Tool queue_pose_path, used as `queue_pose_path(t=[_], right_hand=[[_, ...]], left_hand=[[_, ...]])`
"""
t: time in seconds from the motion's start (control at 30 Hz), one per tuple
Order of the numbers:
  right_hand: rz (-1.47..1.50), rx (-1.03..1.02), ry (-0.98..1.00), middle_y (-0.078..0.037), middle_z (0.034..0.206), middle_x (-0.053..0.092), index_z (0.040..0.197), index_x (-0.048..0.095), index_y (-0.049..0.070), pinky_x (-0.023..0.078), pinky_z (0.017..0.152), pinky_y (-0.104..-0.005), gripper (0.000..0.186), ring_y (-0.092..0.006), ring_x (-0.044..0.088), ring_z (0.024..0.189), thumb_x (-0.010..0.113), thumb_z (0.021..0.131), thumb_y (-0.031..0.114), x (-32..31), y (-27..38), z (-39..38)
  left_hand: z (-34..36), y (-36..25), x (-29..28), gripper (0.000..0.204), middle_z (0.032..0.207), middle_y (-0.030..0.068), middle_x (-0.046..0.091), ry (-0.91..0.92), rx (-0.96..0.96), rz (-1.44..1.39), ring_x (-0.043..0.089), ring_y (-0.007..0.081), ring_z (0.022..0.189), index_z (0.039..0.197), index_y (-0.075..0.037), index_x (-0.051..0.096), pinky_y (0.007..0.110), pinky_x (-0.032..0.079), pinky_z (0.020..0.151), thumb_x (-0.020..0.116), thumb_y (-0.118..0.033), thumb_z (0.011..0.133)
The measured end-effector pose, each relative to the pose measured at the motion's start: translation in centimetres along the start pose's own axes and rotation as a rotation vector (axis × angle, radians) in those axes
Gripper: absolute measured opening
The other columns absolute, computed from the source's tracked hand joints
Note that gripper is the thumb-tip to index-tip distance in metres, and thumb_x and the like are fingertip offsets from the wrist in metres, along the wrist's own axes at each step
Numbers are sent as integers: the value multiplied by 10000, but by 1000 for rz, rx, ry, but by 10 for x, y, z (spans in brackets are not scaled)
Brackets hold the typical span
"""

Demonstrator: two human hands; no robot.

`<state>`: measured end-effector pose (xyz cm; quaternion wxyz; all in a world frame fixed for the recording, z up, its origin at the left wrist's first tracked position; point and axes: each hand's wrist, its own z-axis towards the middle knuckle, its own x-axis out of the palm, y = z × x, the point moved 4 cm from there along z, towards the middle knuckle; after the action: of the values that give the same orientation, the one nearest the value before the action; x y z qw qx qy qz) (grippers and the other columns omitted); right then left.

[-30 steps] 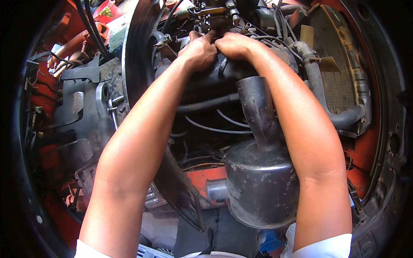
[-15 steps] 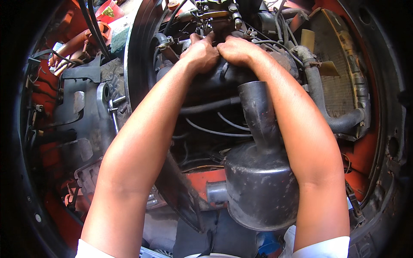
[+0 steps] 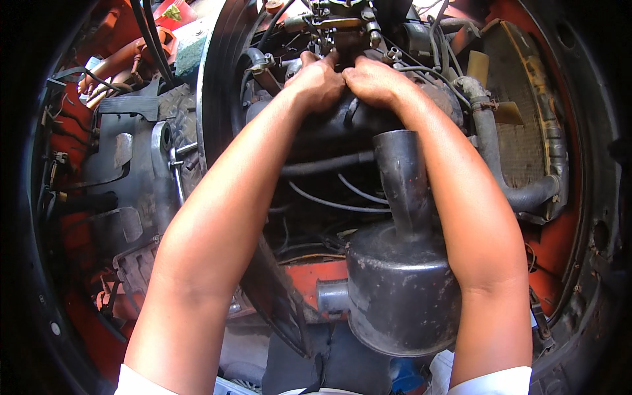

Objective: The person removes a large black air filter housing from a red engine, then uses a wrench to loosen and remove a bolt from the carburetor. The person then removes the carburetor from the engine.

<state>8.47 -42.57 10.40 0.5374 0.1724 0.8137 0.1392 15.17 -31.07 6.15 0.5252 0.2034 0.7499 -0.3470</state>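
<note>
Both my arms reach forward over an open engine bay to a metal assembly that looks like a carburetor [image 3: 339, 25], on top of the engine. My left hand [image 3: 317, 84] is curled low against its base, thumb and forefinger pointing up into the linkage. Close beside it, my right hand [image 3: 374, 80] bends inward with its fingers curled under the same part. The fingertips of both hands are partly hidden, and whatever they grip is too small or covered to name. A dark rounded engine cover [image 3: 329, 128] lies just below my wrists.
Between my forearms stands a black canister with a wide upright pipe [image 3: 403, 289]. A radiator [image 3: 520, 112] and a bent hose [image 3: 487, 131] are at the right. To the left are a curved black panel [image 3: 220, 85], a pedal [image 3: 128, 105] and a metal wrench-like tool [image 3: 176, 172].
The whole view has shifted slightly, so the engine sits a little lower and farther right. My hands stay at the carburetor-like part, with a slightly wider gap between their fingers.
</note>
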Motion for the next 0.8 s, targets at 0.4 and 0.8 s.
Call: queue_pose_path(t=[0.4,0.8], right_hand=[[-67,98,-24,-221,1468,601,1313,733,103,499,1113,-483,419,-372,606,1334,446,1018,178,1,1,6],[-81,68,46,-243,1471,587,1321,713,63,482,1129,-462,438,-377,597,1337,441,1009,207,-3,5,3]], left_hand=[[-1,6,5,561,1618,233,367,-78,-205,-219,502,449,1389,1559,-205,498,509,415,1187,521,-356,1018],[5,7,9,459,1639,210,394,38,-42,-123,418,472,1431,1464,-234,607,490,365,1228,490,-260,1022]])
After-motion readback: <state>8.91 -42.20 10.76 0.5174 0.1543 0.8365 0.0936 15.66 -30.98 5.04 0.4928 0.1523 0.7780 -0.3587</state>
